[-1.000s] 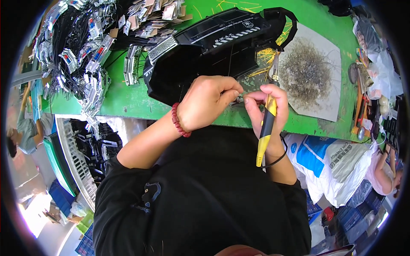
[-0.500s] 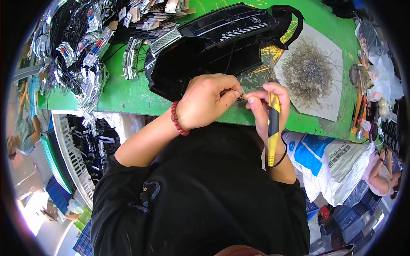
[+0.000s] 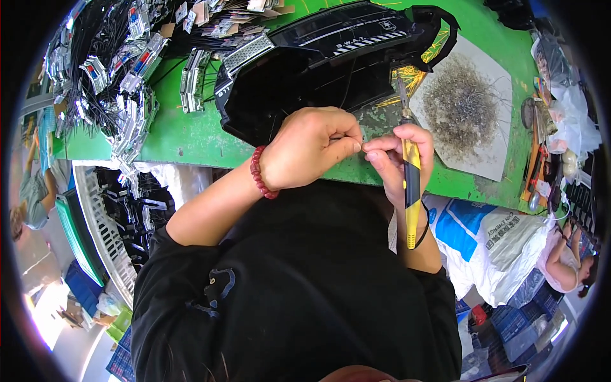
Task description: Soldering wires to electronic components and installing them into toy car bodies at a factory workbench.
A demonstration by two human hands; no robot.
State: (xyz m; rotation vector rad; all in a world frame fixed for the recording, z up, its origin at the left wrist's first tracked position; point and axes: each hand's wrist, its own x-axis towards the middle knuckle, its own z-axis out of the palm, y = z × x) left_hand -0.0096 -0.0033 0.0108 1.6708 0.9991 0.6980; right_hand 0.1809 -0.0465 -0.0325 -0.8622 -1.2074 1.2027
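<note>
My left hand [image 3: 312, 149] is closed, thumb and forefinger pinching a small dark piece, perhaps wire ends, mostly hidden by the fingers. Close against it, the thumb and forefinger of my right hand [image 3: 410, 156] pinch together at the same spot. That right hand also grips a yellow-and-black soldering iron [image 3: 412, 184], held upright with its metal tip pointing away from me. Just beyond my hands lies a black plastic toy car body [image 3: 286, 83], hollow side facing me. A thin dark wire [image 3: 348, 86] runs across its opening.
Silver light-bar parts with black wires [image 3: 137, 83] are heaped at the left of the green table [image 3: 191, 143]. Right of the iron, a white sheet [image 3: 496, 159] bears a pile of wire clippings [image 3: 461, 105]. Yellow wire bits [image 3: 410, 77] lie behind. A white crate [image 3: 95, 216] stands below left.
The toy car body and the table's contents have shifted slightly in view. My fingertips stay close together, and the soldering iron stays in my right hand.
</note>
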